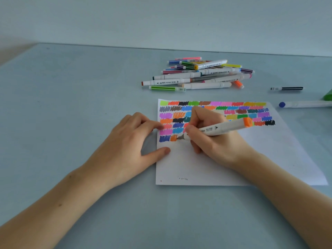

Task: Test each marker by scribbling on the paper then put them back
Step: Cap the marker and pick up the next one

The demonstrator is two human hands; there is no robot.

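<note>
A white sheet of paper (224, 169) lies on the table, its upper part filled with several rows of coloured scribble patches. My right hand (213, 139) grips a white marker with an orange end cap (221, 128), and its tip touches the paper beside a fresh orange scribble (173, 138) in the lowest row. My left hand (133, 141) rests flat on the paper's left edge, fingers spread, thumb on the sheet. A heap of markers (199, 74) lies behind the paper.
A black striped pen (287, 88) lies apart at the right. A white marker with a blue cap (303, 104) lies further right, beside a green object (327, 96) at the frame edge. The pale blue table (71, 96) meets a wall behind.
</note>
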